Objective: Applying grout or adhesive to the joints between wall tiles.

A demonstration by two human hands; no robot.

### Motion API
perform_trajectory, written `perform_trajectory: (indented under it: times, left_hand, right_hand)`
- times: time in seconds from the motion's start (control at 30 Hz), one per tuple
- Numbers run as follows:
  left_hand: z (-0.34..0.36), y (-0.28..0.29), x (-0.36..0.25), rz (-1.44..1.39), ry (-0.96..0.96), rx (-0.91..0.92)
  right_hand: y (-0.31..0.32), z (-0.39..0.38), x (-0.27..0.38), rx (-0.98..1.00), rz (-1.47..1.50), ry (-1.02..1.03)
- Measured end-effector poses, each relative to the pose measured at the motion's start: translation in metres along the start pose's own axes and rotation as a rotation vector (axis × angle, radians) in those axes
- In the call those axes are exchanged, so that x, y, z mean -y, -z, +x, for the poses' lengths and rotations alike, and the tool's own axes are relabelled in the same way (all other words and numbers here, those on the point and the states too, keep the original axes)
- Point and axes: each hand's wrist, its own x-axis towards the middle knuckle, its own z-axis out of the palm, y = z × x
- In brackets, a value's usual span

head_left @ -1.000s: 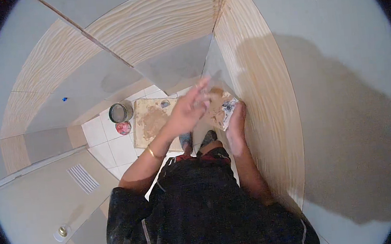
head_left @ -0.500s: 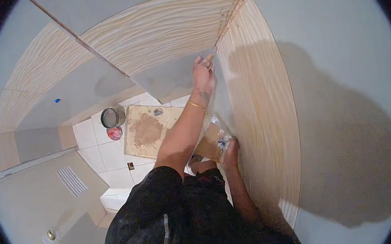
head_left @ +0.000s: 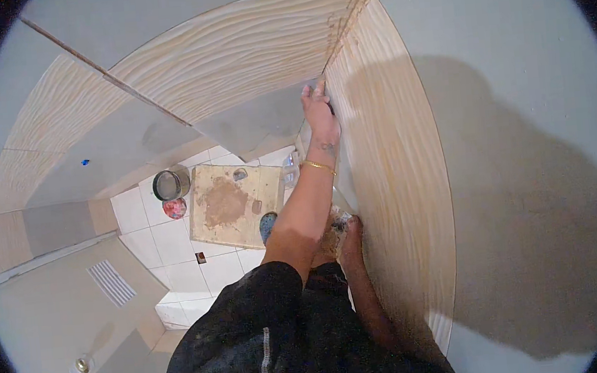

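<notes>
My left hand (head_left: 319,110), with a gold bracelet on the wrist, reaches up to the inner corner where two tiled walls meet. One finger is stretched against the corner joint (head_left: 323,72) and the others stand apart from it. Something small and dark shows at the hand's right edge; I cannot make out what it is. Lower down, beside the right wall, my right hand (head_left: 351,235) is closed on a brown flat piece (head_left: 331,242) with whitish and dark smears. My left forearm hides much of that piece.
A paste-stained board (head_left: 206,226) lies on the white tile floor. Near it stand a dark bucket (head_left: 168,186), a red and white round object (head_left: 175,209) and a clear plastic item (head_left: 291,167). A speckled slipper (head_left: 268,224) shows beside my forearm. Wavy beige tiles (head_left: 401,177) band the walls.
My left hand has shifted slightly right and turned at the corner, its fingers spreading more. The brown flat piece has become mostly hidden behind my left forearm. The view has shifted a little.
</notes>
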Motion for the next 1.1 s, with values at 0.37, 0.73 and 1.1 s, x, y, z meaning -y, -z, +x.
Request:
perform_trajectory:
  times: [0.37,0.73,1.1]
  left_hand:
    - [-0.035,0.004,-0.04,0.64,-0.507,0.307]
    - [-0.014,0.002,-0.089,1.598,-1.295,0.937]
    - [-0.019,-0.019,-0.093,2.018,-1.34,0.908]
  right_hand:
    - [0.004,-0.007,-0.004,0.012,-0.1,0.08]
    - [0.034,-0.034,-0.056,0.044,-0.133,-0.303]
    - [0.106,-0.065,-0.166,0.087,-0.261,-0.365]
